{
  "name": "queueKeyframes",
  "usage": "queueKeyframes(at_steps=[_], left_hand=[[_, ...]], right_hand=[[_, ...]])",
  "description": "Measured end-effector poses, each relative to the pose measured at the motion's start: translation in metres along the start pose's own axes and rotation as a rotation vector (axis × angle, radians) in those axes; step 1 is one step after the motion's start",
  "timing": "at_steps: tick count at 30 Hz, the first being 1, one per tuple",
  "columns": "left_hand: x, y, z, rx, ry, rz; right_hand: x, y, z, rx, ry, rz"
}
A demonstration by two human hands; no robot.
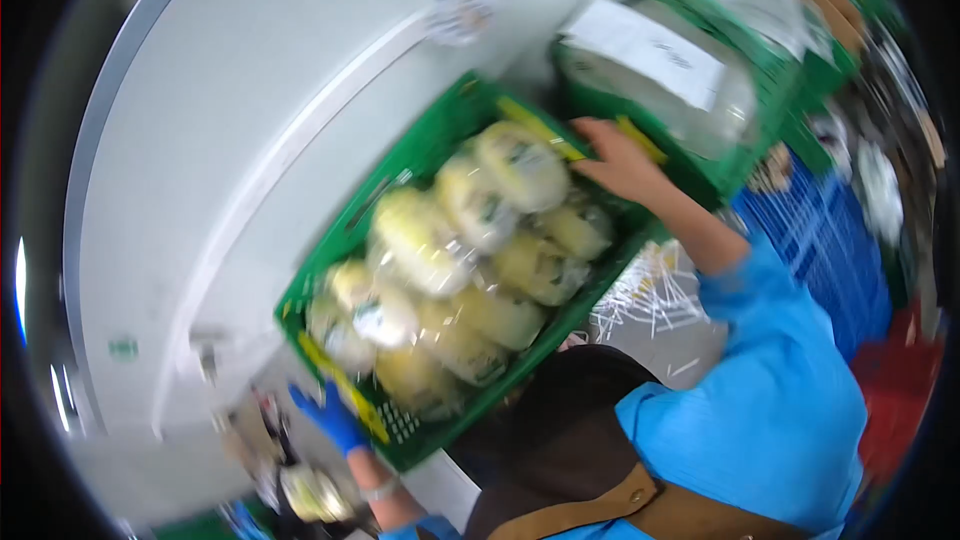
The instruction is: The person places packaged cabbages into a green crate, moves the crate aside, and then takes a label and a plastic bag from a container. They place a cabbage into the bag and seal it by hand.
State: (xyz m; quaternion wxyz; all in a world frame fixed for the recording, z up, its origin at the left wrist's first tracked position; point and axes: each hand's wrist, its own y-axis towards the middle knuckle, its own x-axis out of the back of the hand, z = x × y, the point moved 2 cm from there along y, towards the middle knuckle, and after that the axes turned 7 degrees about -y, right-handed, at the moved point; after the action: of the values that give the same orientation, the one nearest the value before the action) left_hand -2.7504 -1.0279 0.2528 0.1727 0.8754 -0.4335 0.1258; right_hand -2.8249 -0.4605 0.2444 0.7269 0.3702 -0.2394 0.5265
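A green crate (380, 180) lies at a slant across the middle of the view, filled with several pale yellow-green cabbages (415, 230) in clear wrap. My right hand (625, 165) is bare, its fingers hooked over the rim at the crate's upper right end, beside a yellow strip. In a blue glove, my left hand (338, 420) is against the lower left end, with its visible fingers spread outside the crate. Whether its thumb grips the rim is unclear.
More green crates (740, 180) stand at the upper right, one with a white paper sheet (645, 50) on top. A blue wrapped stack (820, 240) and a red object (895, 405) are at the right. Behind the crate runs a white wall (260, 70); white strips litter the floor.
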Motion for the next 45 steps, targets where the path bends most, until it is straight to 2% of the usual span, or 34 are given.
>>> queueKeyframes(at_steps=[1,2,3,4,6,7,9,11,13,16,22,25,29,34,36,39,41,43,44,45], left_hand=[[0.019,0.011,0.028,0.435,-0.297,0.132],[0.039,0.037,0.083,0.647,-0.349,0.257],[0.024,0.019,0.042,0.568,-0.263,0.351],[-0.02,-0.001,0.015,0.519,-0.202,0.434],[-0.041,-0.032,-0.002,0.5,-0.162,0.451],[-0.048,-0.044,-0.009,0.489,-0.149,0.471],[-0.064,-0.057,-0.019,0.464,-0.138,0.523],[-0.077,-0.07,-0.028,0.424,-0.139,0.586],[-0.082,-0.084,-0.035,0.393,-0.137,0.66],[-0.082,-0.115,-0.045,0.346,-0.144,0.764],[-0.068,-0.17,-0.058,0.254,-0.139,0.968],[-0.059,-0.199,-0.067,0.231,-0.126,1.043],[-0.057,-0.238,-0.088,0.191,-0.088,1.131],[-0.066,-0.312,-0.138,0.083,-0.043,1.261],[-0.088,-0.342,-0.154,0.069,-0.036,1.33],[-0.157,-0.416,-0.181,0.302,-0.063,1.427],[-0.169,-0.501,-0.228,0.15,-0.038,1.421],[-0.2,-0.558,-0.256,0.177,-0.026,1.542],[-0.287,-0.531,-0.214,0.271,-0.266,1.673],[-0.317,-0.541,-0.219,0.238,-0.237,1.743]], right_hand=[[-0.014,0.011,-0.012,-0.065,0.108,0.173],[-0.025,0.019,-0.016,-0.207,0.102,0.258],[-0.022,0.03,-0.008,-0.254,0.202,0.385],[-0.04,0.046,-0.022,-0.251,0.265,0.383],[-0.077,0.069,-0.037,-0.248,0.391,0.381],[-0.088,0.072,-0.039,-0.257,0.304,0.31],[-0.087,0.068,-0.032,-0.242,0.196,0.485],[-0.031,0.015,0.001,-0.225,0.188,0.199],[0.033,-0.039,0.035,-0.362,0.272,0.235],[0.086,-0.137,0.049,-0.406,0.314,0.143],[0.138,-0.341,0.029,-0.602,0.201,-0.135],[0.174,-0.427,0.029,-0.764,0.16,-0.177],[0.215,-0.52,0.021,-0.948,0.223,-0.338],[0.252,-0.625,-0.011,-1.061,0.144,-0.548],[0.269,-0.661,-0.029,-1.135,0.146,-0.616],[0.311,-0.72,-0.063,-1.253,0.14,-0.72],[0.337,-0.763,-0.092,-1.305,0.137,-0.827],[0.36,-0.799,-0.114,-1.342,0.13,-0.935],[0.37,-0.813,-0.117,-1.355,0.123,-0.971],[0.381,-0.826,-0.118,-1.371,0.215,-1.018]])
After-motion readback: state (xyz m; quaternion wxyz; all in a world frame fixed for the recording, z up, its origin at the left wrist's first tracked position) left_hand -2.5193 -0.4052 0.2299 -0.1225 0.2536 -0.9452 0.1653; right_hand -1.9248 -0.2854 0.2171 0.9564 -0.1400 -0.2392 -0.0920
